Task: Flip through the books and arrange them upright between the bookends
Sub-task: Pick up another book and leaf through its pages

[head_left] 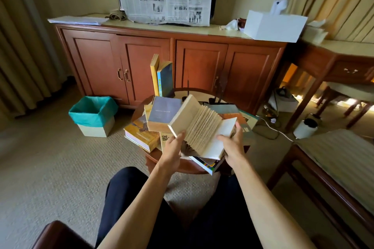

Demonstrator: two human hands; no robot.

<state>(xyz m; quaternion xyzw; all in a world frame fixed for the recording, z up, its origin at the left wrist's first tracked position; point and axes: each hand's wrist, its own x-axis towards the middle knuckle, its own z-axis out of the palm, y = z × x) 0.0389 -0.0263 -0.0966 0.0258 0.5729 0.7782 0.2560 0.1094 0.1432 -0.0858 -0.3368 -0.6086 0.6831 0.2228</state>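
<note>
L grip (173, 143) pinches open book (202, 127) at its left cover, R grip (232, 143) curls on right edge; pages fanned, cream, held above worktop (178, 168). 2 books (162, 79) upright at back, approx 6 lying flat.

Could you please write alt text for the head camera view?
Both hands, left hand and right hand, hold an open book with fanned pages over a round table piled with books; two books stand upright behind.

open book (202, 125) pages fanned, two books (162, 77) upright
</note>
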